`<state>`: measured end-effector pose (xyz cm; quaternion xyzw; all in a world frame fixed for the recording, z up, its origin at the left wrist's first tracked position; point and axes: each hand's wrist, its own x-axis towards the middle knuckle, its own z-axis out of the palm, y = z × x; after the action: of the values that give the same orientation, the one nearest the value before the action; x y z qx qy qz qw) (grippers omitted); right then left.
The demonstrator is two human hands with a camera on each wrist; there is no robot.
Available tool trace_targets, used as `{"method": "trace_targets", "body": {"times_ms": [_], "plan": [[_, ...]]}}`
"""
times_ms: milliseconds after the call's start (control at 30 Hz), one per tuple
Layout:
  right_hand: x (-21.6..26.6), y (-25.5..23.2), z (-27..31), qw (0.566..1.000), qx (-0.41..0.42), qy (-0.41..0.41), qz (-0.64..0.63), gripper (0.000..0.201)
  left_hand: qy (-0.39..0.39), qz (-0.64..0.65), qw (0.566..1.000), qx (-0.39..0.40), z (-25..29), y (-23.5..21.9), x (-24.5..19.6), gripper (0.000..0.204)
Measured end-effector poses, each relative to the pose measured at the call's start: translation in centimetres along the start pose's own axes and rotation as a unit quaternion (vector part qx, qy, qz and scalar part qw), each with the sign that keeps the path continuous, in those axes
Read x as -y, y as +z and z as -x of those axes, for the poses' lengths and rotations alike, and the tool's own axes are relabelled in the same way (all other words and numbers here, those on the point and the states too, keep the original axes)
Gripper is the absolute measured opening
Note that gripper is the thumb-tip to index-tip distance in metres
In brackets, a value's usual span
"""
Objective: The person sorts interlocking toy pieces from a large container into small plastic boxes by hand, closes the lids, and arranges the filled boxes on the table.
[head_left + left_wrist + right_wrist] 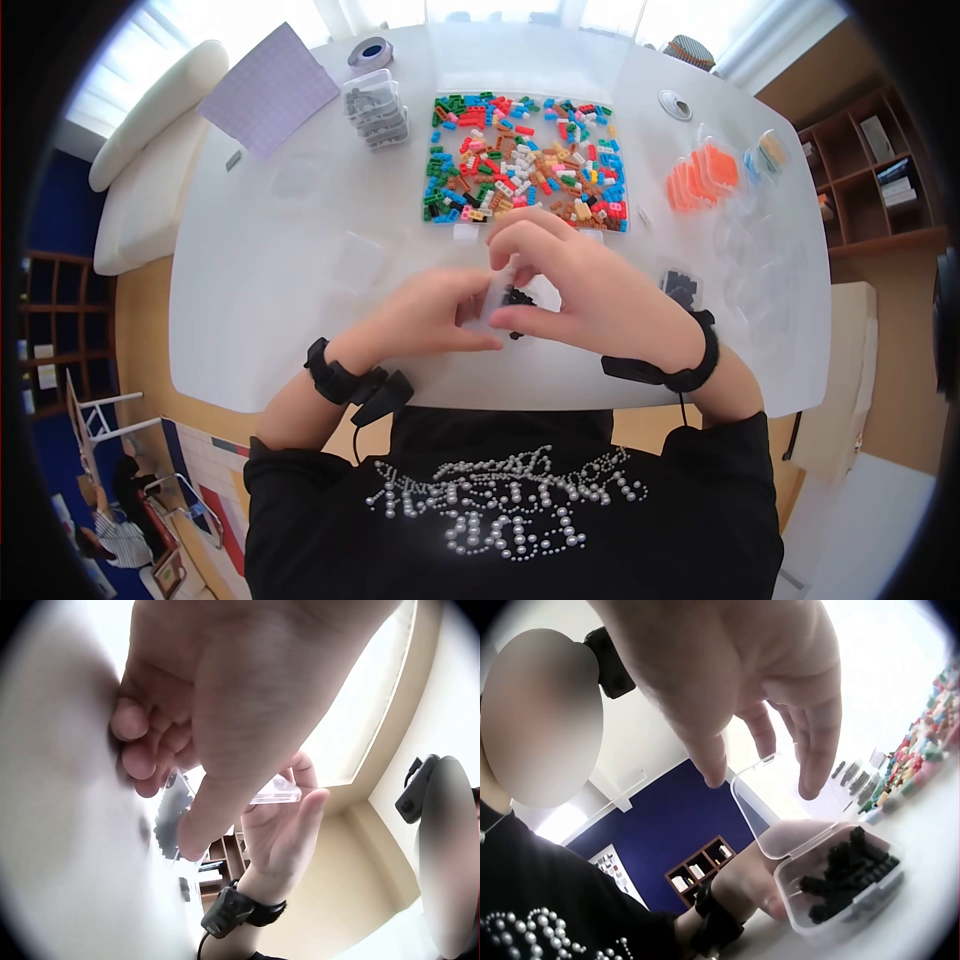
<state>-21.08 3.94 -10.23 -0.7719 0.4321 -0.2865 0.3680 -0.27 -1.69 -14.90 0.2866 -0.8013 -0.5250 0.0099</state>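
Box [793, 874]: clear plastic, btwn both hands, on or just above worktop [260, 330], can't tell which; prob. light, stiffish, slick.
Black bricks [847, 874]: loose inside, may spill if tipped.
Hold: box low by its sides; lid [754, 814] by free edge, gently.
L hand [420, 310]: gripping box.
R hand [590, 285]: thumb + fingers spread abt lid.
R-wrist view: shows lid raised, box contents.
Head view: fingers hide most of that; adds mixed bricks [515, 165] beyond.

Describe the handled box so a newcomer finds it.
On the white table, find the coloured bricks. Nearer the person is a clear box of black bricks: unlike the similar box farther right, it sits between left hand and right hand, lid raised.
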Motion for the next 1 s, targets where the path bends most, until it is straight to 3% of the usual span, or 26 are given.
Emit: {"method": "trace_targets", "body": {"times_ms": [33,67,100,167,200,267,300,367,500,600,667,700,767,800,833,900,967,1000], "plan": [[-0.4,0.4,-0.2,0.992,-0.041,-0.052,-0.106,0.027,0.083,-0.024,0.996,-0.038,-0.1,0.5,1.2,0.055],[-0.7,0.4,-0.3,0.992,-0.044,-0.051,-0.107,0.027,0.165,-0.048,0.982,-0.075,-0.2,0.6,1.3,0.052],[-1.0,0.2,-0.3,0.992,-0.019,-0.039,-0.116,0.023,0.165,-0.049,0.982,-0.073,-0.1,0.6,1.2,0.052],[-1.6,0.1,-0.5,0.992,0.005,-0.026,-0.125,0.027,0.075,-0.077,0.993,-0.047,0.1,0.5,0.6,0.050],[-1.9,0.1,-0.8,0.993,0.030,-0.064,-0.094,0.028,0.075,-0.078,0.993,-0.046,0.1,0.4,0.7,0.050],[-2.0,0.3,-0.8,0.991,0.053,-0.103,-0.061,0.030,-0.034,-0.015,0.999,-0.018,-0.1,0.2,1.1,0.065],[-1.8,0.5,-0.6,0.993,0.058,-0.073,-0.067,0.030,-0.034,-0.017,0.999,-0.018,-0.2,0.0,1.3,0.065],[-1.7,1.1,-0.1,0.994,0.061,-0.044,-0.073,0.030,-0.006,0.098,0.994,-0.038,-0.3,-0.1,1.4,0.086],[-1.7,1.6,1.0,0.996,0.085,-0.016,0.039,0.030,0.019,0.101,0.993,-0.058,0.4,-0.3,0.4,0.097],[-1.9,1.9,1.6,0.991,0.092,-0.033,0.097,0.026,-0.034,0.130,0.991,-0.004,1.8,-2.0,0.0,0.095],[-1.9,1.4,1.6,0.986,0.087,-0.055,0.129,0.022,-0.059,-0.005,0.996,-0.061,2.8,-3.3,-1.5,0.074],[-1.5,0.7,1.6,0.989,0.070,-0.031,0.130,0.021,-0.057,-0.007,0.997,-0.060,2.8,-4.0,-2.2,0.074],[-1.3,-0.9,1.7,0.990,0.053,-0.006,0.130,0.021,-0.039,-0.180,0.980,-0.075,2.9,-5.4,-3.5,0.045],[-1.8,-2.3,1.4,0.986,-0.015,-0.001,0.166,0.018,-0.043,-0.178,0.976,-0.118,2.8,-5.7,-4.7,0.025],[-2.2,-3.4,1.1,0.976,-0.082,0.004,0.201,0.015,-0.043,-0.178,0.976,-0.117,2.4,-6.2,-4.5,0.025],[-3.0,-5.1,0.5,0.958,-0.115,0.063,0.256,0.012,0.040,-0.225,0.953,-0.199,0.9,-7.8,-3.9,0.020],[-5.5,-6.0,0.4,0.947,-0.103,0.090,0.290,0.012,0.051,-0.243,0.945,-0.214,-0.8,-9.0,-3.4,0.017],[-6.2,-6.1,0.3,0.935,-0.086,0.119,0.322,0.012,0.051,-0.310,0.923,-0.225,-1.6,-9.4,-2.7,0.016]]}}
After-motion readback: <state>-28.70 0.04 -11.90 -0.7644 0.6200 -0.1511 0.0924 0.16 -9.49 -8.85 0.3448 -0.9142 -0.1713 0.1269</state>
